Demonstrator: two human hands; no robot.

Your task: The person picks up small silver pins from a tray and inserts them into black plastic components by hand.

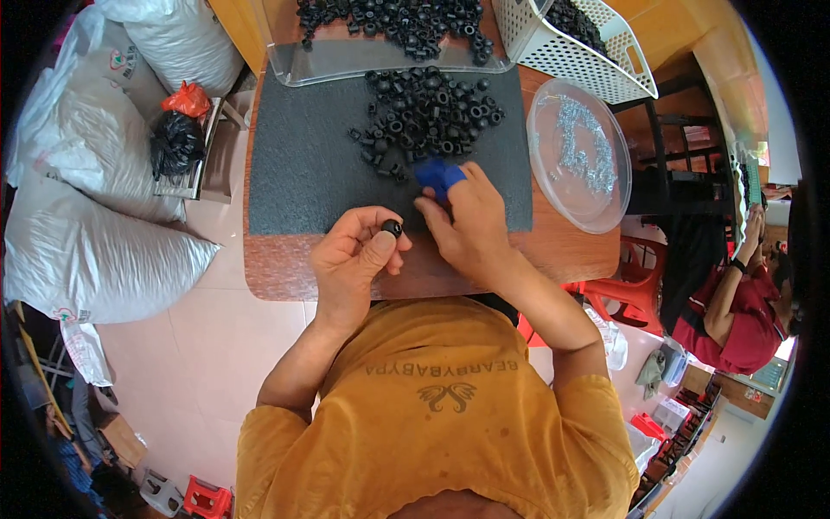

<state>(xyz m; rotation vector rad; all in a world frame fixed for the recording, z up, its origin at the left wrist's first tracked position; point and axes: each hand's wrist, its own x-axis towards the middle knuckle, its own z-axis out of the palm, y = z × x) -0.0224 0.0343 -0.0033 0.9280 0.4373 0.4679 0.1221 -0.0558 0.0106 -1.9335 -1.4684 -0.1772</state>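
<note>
Between thumb and fingers, my left hand (354, 255) pinches a small round black plastic piece (392, 227) above the near edge of the mat. Blue wrapping (439, 177) covers fingertips of my right hand (471, 216), which is just at the near side of a pile of black plastic pieces (428, 112). Motion blurs those fingertips, so whether they grip anything cannot be made out. Rounded caps and hollow, ring-like parts make up the pile, spread on a dark grey mat (298, 156).
Behind the pile stands a clear tray (303, 71) with more black pieces. A white perforated basket (519, 30) is at the far right. To the right, a round clear lid (545, 177) holds small silvery metal bits. White sacks (112, 251) crowd the left; a person in red (735, 320) sits right.
</note>
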